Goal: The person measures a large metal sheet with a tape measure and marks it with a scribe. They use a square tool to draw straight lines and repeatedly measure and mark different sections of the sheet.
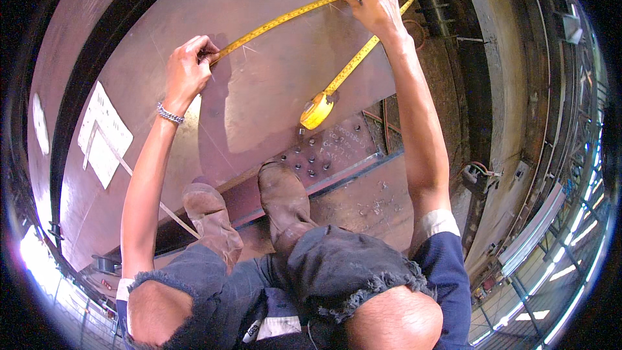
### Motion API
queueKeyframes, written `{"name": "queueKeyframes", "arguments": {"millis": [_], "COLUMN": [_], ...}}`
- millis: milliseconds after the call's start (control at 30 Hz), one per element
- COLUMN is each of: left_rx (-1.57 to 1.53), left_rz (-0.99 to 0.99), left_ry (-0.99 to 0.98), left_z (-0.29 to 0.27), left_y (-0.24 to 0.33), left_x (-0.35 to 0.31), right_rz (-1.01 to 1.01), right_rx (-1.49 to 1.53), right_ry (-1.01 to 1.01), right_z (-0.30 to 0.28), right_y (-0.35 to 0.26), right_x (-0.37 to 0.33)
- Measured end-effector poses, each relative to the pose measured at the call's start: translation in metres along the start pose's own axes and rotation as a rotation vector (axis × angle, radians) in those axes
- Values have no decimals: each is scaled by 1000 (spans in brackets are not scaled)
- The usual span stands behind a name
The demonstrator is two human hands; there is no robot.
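Note:
A yellow tape measure lies on a broad metal plate, its blade pulled far out. From the case the blade runs up to the right, loops back past the plate's right edge, then stretches left across the surface. My left hand pinches the blade's left end between thumb and fingers. Farther off and to the right, my right hand grips the blade close to the loop. Thin scribed or chalk lines show on the plate near the blade. The fingertips of both hands are partly hidden.
A white paper sheet lies at left, with a thin metal square over it. My boots rest by a drilled steel piece with chalk marks and several holes. Dark machinery and a large coiled spring stand beyond the right edge.

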State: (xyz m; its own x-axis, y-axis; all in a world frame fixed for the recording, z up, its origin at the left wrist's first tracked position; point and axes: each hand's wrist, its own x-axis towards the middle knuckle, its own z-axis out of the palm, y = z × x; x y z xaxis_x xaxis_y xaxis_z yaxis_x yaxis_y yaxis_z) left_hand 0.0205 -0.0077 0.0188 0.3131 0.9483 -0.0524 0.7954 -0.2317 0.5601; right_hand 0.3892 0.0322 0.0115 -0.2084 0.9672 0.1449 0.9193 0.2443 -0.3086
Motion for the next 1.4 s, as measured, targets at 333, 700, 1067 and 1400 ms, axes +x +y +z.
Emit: {"name": "queueKeyframes", "arguments": {"millis": [333,700,1067,1400], "left_rx": [37,41,42,6], "left_rz": [-21,-37,-50,-27], "left_ry": [10,-16,-20,9], "left_z": [0,-3,-2,-3], "left_y": [3,5,6,1], "left_x": [0,0,0,-3], "right_rz": [-28,-25,2,419], "right_rx": [-26,-13,-26,240], "right_ry": [26,8,22,240], "right_z": [3,2,10,-22], "right_y": [4,2,8,-79], "right_x": [-2,-1,-2,-98]}}
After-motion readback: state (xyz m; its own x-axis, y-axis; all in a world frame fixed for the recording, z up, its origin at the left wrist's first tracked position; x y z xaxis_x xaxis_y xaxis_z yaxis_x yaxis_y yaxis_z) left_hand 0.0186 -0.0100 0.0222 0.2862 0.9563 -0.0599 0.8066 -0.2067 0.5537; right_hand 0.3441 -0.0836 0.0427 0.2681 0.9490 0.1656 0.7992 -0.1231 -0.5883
